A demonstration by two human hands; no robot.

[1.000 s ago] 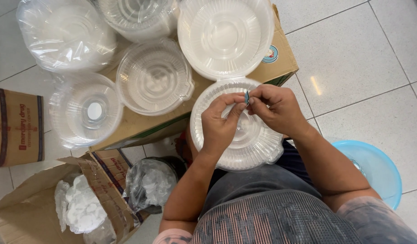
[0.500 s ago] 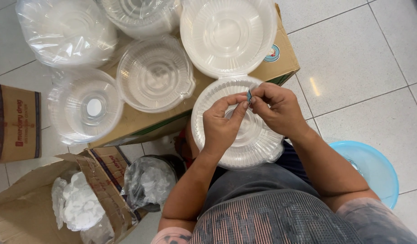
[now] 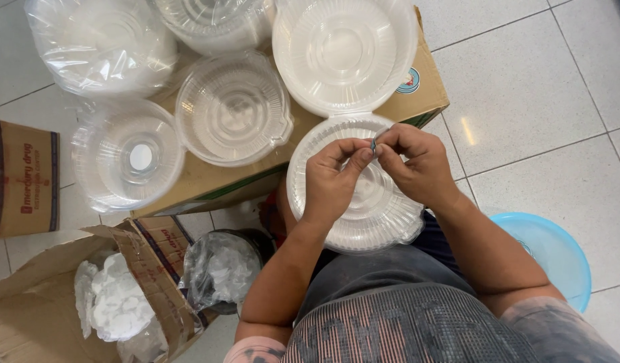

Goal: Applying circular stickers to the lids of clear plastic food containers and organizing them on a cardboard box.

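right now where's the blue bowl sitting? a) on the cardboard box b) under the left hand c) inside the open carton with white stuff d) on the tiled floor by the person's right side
d: the blue bowl rests on the floor tiles beside the person's right arm, apart from the box that carries the clear containers.
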